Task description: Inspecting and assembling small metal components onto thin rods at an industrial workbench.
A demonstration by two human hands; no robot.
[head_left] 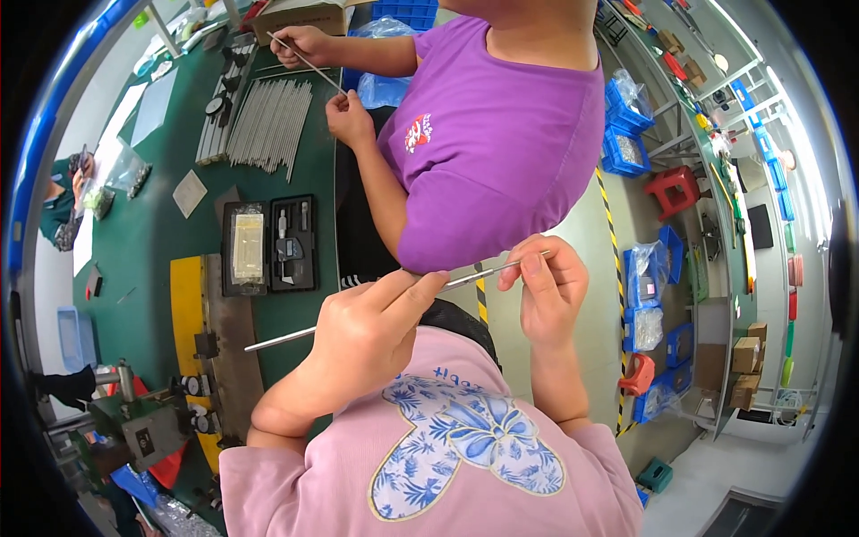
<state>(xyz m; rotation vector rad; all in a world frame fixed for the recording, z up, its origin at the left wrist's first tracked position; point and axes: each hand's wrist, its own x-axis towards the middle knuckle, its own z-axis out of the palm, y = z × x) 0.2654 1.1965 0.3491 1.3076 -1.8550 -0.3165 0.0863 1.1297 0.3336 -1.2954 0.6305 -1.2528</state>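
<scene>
In front of my chest, a thin metal rod [282, 339] slants up from lower left to upper right. My left hand [369, 324] is closed around its middle, and the long end sticks out past that hand. At the other end, my right hand [548, 291] pinches the tip between thumb and fingers. Beside me, a co-worker in a purple shirt [510, 134] holds a similar rod [306, 61] in both hands. Many more such rods [268, 125] lie side by side on the green table [152, 242].
An open black case with a micrometer [288, 249] lies on the table. Closer to me stand a yellow-edged metal block [186, 309] and a fixture with dial gauges [199, 387]. Rails with another dial gauge [215, 106] lie farther off. Blue bins [624, 148] and a red stool [673, 191] stand to the right.
</scene>
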